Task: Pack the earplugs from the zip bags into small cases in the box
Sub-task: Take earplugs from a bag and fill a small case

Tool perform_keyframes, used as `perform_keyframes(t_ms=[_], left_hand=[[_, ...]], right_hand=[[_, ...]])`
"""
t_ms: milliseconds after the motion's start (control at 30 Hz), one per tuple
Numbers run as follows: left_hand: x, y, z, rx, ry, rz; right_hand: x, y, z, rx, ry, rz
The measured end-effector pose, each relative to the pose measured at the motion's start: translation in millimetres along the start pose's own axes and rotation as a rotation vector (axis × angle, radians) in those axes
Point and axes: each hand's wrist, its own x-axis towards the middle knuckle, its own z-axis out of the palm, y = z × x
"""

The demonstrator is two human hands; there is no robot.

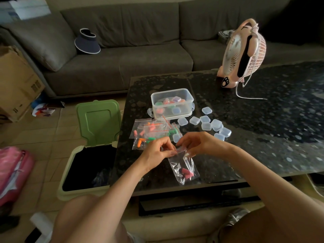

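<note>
A dark speckled coffee table (263, 137) fronts a grey sofa (140, 50). Nearest, the left hand (158, 149) and right hand (198, 144) each pinch the top edge of a zip bag (180, 165) holding pink earplugs (187, 172). From them, at 11 o'clock lie filled bags (149, 132), at 1 o'clock small cases (210, 123), at 12 the box (172, 104).

glossy clear plastic zip bag (184, 170), translucent plastic box (172, 103), speckled polished table (263, 120)

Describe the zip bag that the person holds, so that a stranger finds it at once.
Start at the dark table, near its front edge. There the left hand and the right hand pinch the top of one zip bag with pink earplugs inside. The other bags lie piled before the clear box; only this one is held.
</note>
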Motion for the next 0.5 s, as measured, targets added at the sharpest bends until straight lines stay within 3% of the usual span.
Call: perform_keyframes(t_ms=[233,500], left_hand=[[1.1,-14.2,2.2,0.142,0.048,0.060],[1.0,-15.6,9.4,0.112,0.087,0.077]], right_hand=[[-3.0,4.9,5.0,-0.096,-0.066,0.090],[-5.4,3.7,9.3,0.008,-0.009,0.175]])
